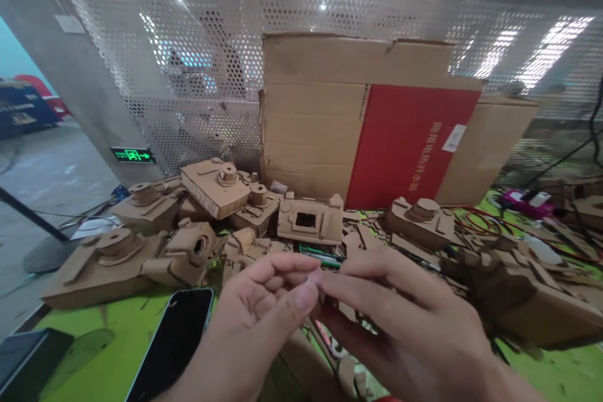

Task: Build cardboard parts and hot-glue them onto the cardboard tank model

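The left hand (271, 311) and the right hand (400, 314) meet over the green surface (136, 326). Their fingertips are together, pinched on a tiny pale bit (311, 277) that is too small to name. The bit is between the hands, in front of a cardboard camera (311, 220) with a dark square hole. A black phone (174, 339) lies beside the left hand. More cardboard cameras (217, 188) sit in a heap to the left. A big box sheet (311, 132) with a red part stands behind.
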### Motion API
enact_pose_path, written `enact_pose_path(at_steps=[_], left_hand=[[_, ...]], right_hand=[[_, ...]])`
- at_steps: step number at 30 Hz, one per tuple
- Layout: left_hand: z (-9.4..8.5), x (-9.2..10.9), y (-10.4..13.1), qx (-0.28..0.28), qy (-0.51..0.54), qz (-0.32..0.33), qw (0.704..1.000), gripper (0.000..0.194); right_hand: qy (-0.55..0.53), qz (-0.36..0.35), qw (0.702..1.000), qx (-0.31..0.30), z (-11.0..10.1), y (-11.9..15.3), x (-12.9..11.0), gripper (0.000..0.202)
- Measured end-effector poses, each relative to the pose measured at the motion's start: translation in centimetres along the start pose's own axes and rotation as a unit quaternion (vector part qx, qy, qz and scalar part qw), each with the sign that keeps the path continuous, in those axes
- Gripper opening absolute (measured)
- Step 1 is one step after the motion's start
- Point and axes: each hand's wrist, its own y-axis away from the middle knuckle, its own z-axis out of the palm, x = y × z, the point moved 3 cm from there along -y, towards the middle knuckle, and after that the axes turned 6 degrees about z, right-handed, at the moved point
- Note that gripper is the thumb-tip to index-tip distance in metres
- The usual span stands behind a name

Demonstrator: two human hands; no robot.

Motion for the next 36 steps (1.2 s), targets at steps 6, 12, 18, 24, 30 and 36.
enact_pose_path(at_steps=[6,12,18,24,30,36], left_hand=[[-0.4,-0.5,-0.4,-0.076,0.000,-0.022,0.997,0.019],[-0.9,-0.9,-0.3,-0.075,0.004,-0.029,0.997,0.023],[-1.0,-1.0,-0.6,-0.068,0.015,-0.043,0.997,0.019],[-1.2,-0.8,-0.5,-0.071,-0.006,-0.034,0.997,0.016],[-1.6,-1.0,-0.9,-0.100,0.004,-0.039,0.994,0.025],[-2.2,-0.7,-1.5,-0.063,-0.017,0.003,0.998,0.025]], right_hand=[[-0.008,0.008,1.000,-0.006,0.1,-0.2,0.6,0.013],[-0.012,0.014,1.000,-0.020,0.3,0.0,1.1,0.020],[-0.020,0.016,0.999,-0.024,0.3,0.4,1.3,0.024],[-0.016,0.026,0.999,-0.033,0.5,0.4,1.5,0.029],[-0.026,0.040,0.999,-0.010,0.3,0.1,1.8,0.040],[-0.035,0.059,0.998,-0.014,0.2,0.0,2.1,0.039]])
